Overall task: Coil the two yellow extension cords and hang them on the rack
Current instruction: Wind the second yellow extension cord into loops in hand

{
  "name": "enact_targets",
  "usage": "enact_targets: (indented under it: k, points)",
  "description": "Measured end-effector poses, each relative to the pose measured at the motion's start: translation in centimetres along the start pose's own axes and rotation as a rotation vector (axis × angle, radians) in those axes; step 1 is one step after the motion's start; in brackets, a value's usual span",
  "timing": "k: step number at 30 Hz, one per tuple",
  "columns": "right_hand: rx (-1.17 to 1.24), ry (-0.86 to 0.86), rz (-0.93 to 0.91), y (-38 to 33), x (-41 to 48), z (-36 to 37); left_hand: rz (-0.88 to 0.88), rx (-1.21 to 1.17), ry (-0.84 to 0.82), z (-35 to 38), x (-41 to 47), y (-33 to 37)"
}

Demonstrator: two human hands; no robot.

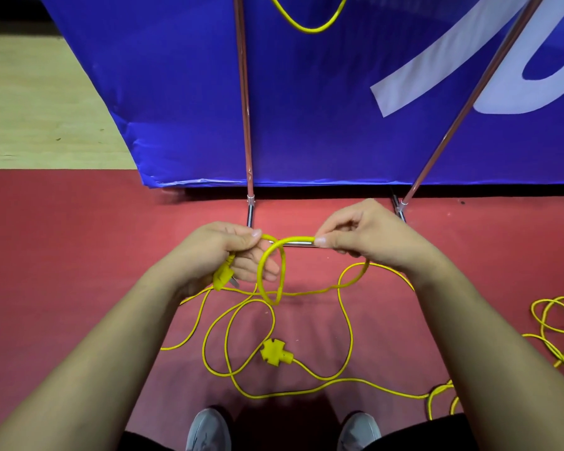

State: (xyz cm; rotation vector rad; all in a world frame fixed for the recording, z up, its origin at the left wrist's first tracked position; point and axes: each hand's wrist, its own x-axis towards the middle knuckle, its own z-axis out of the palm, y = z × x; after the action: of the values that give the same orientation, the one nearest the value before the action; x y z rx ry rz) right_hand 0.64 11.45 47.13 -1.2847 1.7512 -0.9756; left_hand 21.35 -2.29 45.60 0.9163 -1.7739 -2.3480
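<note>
Over the red floor (79,255), near the rack (248,125) feet, left hand (228,252) clenches the plug end w/ one small cord loop (272,271); right hand (355,232) pinches the cord (298,239) beside it. Rest lies crossed around the socket block (273,352). Second cord (557,323) sits at the floor's right edge. Risk: pulling slack thru those crossings could knot it, or drag the block.

Yellow extension cord (272,271) with one small loop formed, remainder sprawled loose, second cord (557,323) tangled right

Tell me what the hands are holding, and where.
Both grip one yellow cord: left hand near its plug, right hand further along the loop.
</note>
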Motion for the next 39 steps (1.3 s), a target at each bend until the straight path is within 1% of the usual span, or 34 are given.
enact_targets:
  k: [2,4,6,8,10,11,13,15,17,18,20,22,24,26,27,29,31,33,34,36,37,39]
  points:
    - [0.006,-0.025,-0.018,-0.5,0.0,1.1,-0.022,0.056,-0.035,0.7,0.0,-0.3]
    - [0.029,-0.013,-0.065,-0.7,0.2,2.7,-0.009,0.084,-0.060,1.5,0.2,-0.6]
    - [0.071,0.027,-0.079,-0.7,0.6,3.5,0.082,0.072,-0.038,1.7,0.4,-0.6]
    - [0.068,0.016,-0.039,-0.1,0.7,2.9,0.181,-0.087,0.000,1.3,0.3,-0.2]
    - [-0.015,-0.073,0.005,1.1,0.4,1.7,0.222,-0.301,0.037,0.6,0.1,0.5]
    - [-0.017,-0.106,0.024,2.0,0.3,1.2,0.223,-0.345,0.061,0.1,0.0,0.8]
    - [0.126,-0.075,0.076,3.2,0.1,0.6,0.181,-0.284,0.099,-0.6,-0.2,0.9]
    - [0.291,0.049,0.084,3.6,0.2,0.2,0.094,-0.135,0.118,-0.9,-0.5,0.9]
    - [0.329,0.152,0.052,3.0,0.2,-0.3,0.017,-0.044,0.121,-0.8,-0.8,1.0]
    - [0.298,0.174,0.030,2.6,0.2,-0.6,0.001,-0.031,0.115,-0.7,-1.0,1.0]
    - [0.140,0.149,-0.014,1.4,0.0,-0.8,-0.010,-0.009,0.078,-0.6,-1.0,1.0]
    - [-0.006,0.073,-0.037,0.2,-0.2,-0.1,-0.037,0.035,0.021,-0.3,-1.0,0.7]
    - [-0.032,0.029,-0.068,-0.8,-0.1,1.4,-0.051,0.097,-0.036,0.2,-0.8,0.2]
    - [-0.042,0.016,-0.125,-1.5,0.1,3.2,-0.022,0.139,-0.072,0.6,-0.6,-0.3]
    - [-0.039,0.017,-0.140,-1.6,0.3,3.8,0.018,0.141,-0.072,0.7,-0.5,-0.3]
    - [-0.007,0.020,-0.098,-1.2,0.6,3.7,0.105,0.068,-0.044,0.5,-0.5,-0.1]
    - [-0.047,-0.049,-0.020,0.2,0.7,2.6,0.153,-0.056,0.024,0.0,-0.5,0.3]
    - [-0.089,-0.123,0.027,1.8,0.5,1.8,0.170,-0.086,0.080,-0.4,-0.5,0.4]
    - [-0.063,-0.115,0.043,2.5,0.4,1.6,0.155,-0.047,0.091,-0.5,-0.5,0.2]
    - [0.063,-0.037,0.057,3.0,0.4,1.4,0.088,0.053,0.079,-0.5,-0.7,0.2]
    - [0.117,0.007,0.050,2.8,0.5,1.2,0.046,0.079,0.059,-0.4,-0.8,0.3]
    - [0.153,0.080,0.014,1.9,0.6,0.8,-0.013,0.075,0.013,-0.3,-1.0,0.4]
